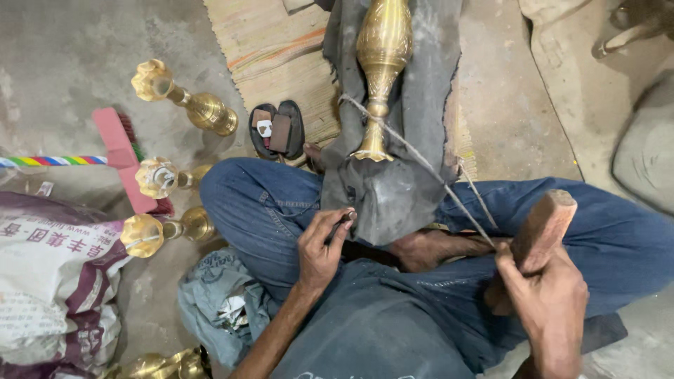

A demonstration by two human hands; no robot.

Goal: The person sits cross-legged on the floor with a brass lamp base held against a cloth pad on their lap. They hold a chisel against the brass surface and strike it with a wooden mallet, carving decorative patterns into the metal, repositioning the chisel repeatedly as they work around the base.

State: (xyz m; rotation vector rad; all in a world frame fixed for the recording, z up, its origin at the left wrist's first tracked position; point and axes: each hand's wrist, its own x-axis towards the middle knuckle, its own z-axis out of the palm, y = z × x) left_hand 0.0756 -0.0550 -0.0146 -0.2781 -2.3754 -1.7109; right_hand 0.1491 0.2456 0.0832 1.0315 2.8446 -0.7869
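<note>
Left hand: the left hand (319, 249) is pinching a small dark punch-like tool (342, 221), fingers closed on it, its tip pressing against the dark cloth (393, 189) below the vase
Right hand: the right hand (544, 291) is gripping a wooden mallet (544, 221) tight, its head standing up over the person's right knee
Brass vase: the brass vase (381, 63) is lying lengthwise on the dark cloth between the knees, foot toward the person
Cord: a thin cord (421, 161) is crossing the vase's stem and running down toward the right hand
Legs: the person is sitting cross-legged on the floor in blue jeans (260, 203)
Beside the left knee: three brass stands (186, 102) are lying on the concrete floor (63, 63), near a pink brush (123, 151) and a printed sack (49, 281)
Behind: sandals (277, 130) are resting on a woven mat (274, 49)
</note>
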